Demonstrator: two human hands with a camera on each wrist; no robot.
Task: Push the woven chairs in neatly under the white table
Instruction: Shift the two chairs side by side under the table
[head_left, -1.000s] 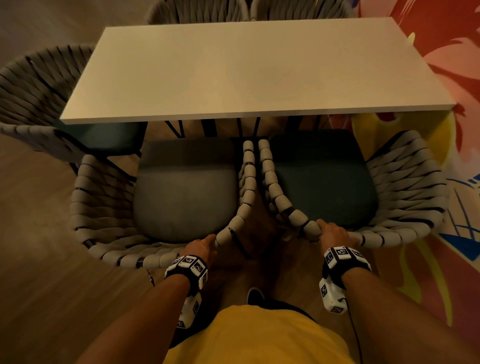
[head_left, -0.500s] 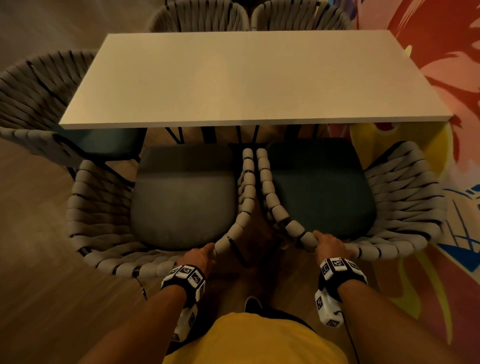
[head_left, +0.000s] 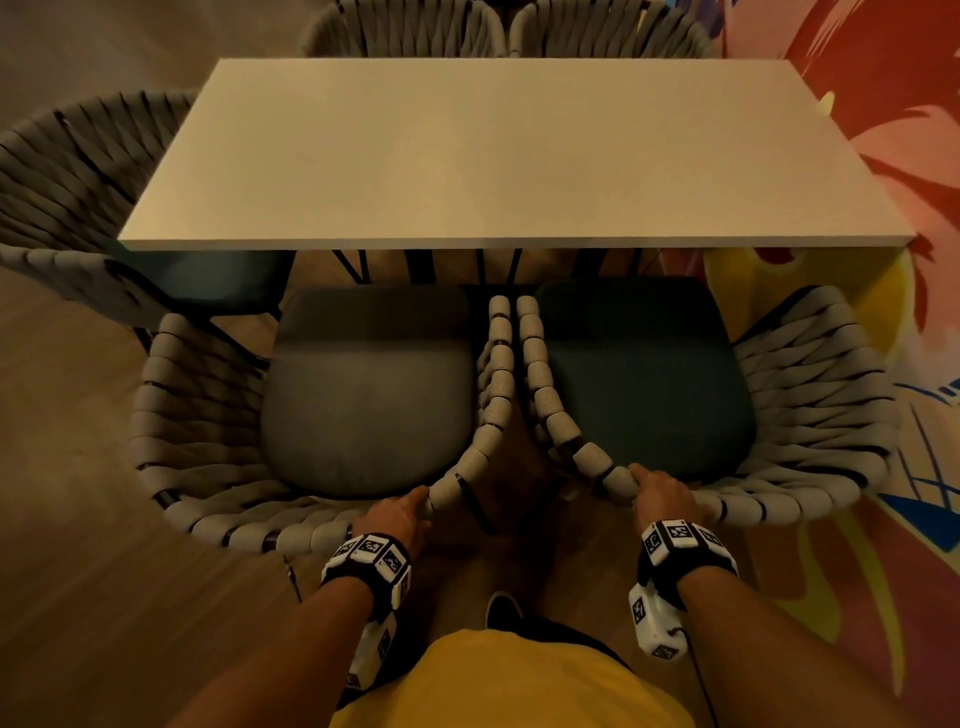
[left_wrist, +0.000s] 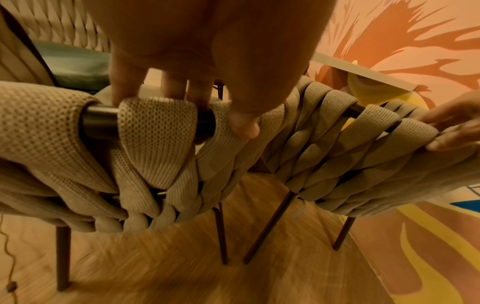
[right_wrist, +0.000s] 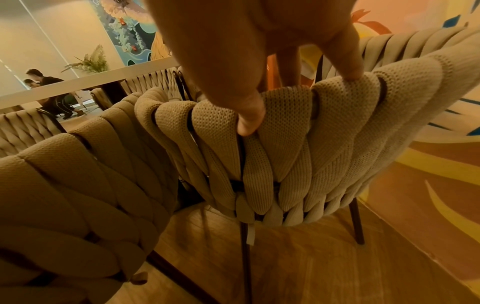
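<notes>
The white table stands ahead of me. Two woven chairs sit side by side at its near edge, their inner arms almost touching. The left chair has a grey cushion and the right chair a dark green one. The front strip of both seats lies in the tabletop's shadow. My left hand grips the left chair's back rail near its right end, fingers over the dark tube and thumb on the webbing. My right hand grips the right chair's woven back rim near its left end.
A third woven chair stands at the table's left end, and two more stand at the far side. A painted, colourful wall surface runs along the right. The floor is wood. Two people sit far off.
Both hands keep the same grips. Hands and chairs sit slightly lower in the view, and more of the far chairs shows. The chairs' place against the table edge has barely changed.
</notes>
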